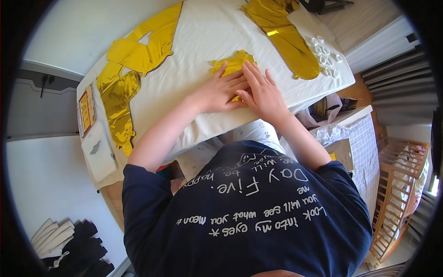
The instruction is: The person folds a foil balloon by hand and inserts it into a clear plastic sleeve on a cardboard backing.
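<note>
A deflated gold foil balloon (236, 58) lies flat on the white-covered table (194, 51), straight in front of me. My left hand (219, 94) rests on it, palm down and fingers stretched out. From the right, my right hand (265, 94) also presses flat on the foil, its fingers straight and their tips meeting or overlapping those of the left. Both hands hide much of the balloon's middle and near part. Neither hand grips anything.
Larger flat gold foil balloons (159, 39) lie at the left, another (290, 48) at the far right. Several small clear-white rings (326, 57) sit by the right edge. A framed card (86, 111) and a white packet (99, 150) are at the left edge. A wooden crib (394, 198) stands right.
</note>
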`<state>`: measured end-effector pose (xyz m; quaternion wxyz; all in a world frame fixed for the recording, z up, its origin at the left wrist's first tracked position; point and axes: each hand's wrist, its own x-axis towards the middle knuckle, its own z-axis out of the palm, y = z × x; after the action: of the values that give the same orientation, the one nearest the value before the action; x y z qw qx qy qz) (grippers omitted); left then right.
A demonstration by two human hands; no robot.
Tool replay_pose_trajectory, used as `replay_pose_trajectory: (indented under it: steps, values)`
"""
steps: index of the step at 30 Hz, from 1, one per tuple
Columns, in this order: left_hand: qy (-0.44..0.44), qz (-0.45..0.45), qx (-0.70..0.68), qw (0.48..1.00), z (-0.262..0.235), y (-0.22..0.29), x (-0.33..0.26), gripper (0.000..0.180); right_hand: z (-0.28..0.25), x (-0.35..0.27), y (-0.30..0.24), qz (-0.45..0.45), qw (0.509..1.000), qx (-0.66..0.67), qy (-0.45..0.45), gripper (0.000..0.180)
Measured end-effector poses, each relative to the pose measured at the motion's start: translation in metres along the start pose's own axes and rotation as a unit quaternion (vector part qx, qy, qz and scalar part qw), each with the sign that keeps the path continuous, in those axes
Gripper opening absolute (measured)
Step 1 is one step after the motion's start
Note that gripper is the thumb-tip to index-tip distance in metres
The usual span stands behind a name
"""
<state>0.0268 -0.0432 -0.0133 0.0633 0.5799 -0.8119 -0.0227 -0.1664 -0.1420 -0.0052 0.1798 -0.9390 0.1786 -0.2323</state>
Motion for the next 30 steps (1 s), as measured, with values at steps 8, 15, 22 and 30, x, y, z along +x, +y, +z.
replay_pose_trajectory:
  steps: [8,15,22,30]
  values:
    - [0.167,-0.003,-0.057,0.984,0.003,0.002,-0.013,0.093,0.005,0.0,-0.001,-0.003,0.998,-0.058,-0.03,0.091]
    - [0.204,-0.193,-0.113,0.953,-0.009,0.008,-0.052,0.094,0.013,-0.001,0.004,0.007,0.996,-0.078,-0.051,0.09]
    - [0.094,-0.242,-0.101,0.96,-0.017,0.003,-0.074,0.103,0.011,-0.001,0.002,0.002,0.993,-0.113,-0.044,0.087]
    - [0.055,-0.204,-0.059,0.976,-0.018,0.001,-0.071,0.105,0.01,0.003,0.004,-0.004,0.991,-0.101,-0.083,0.08]
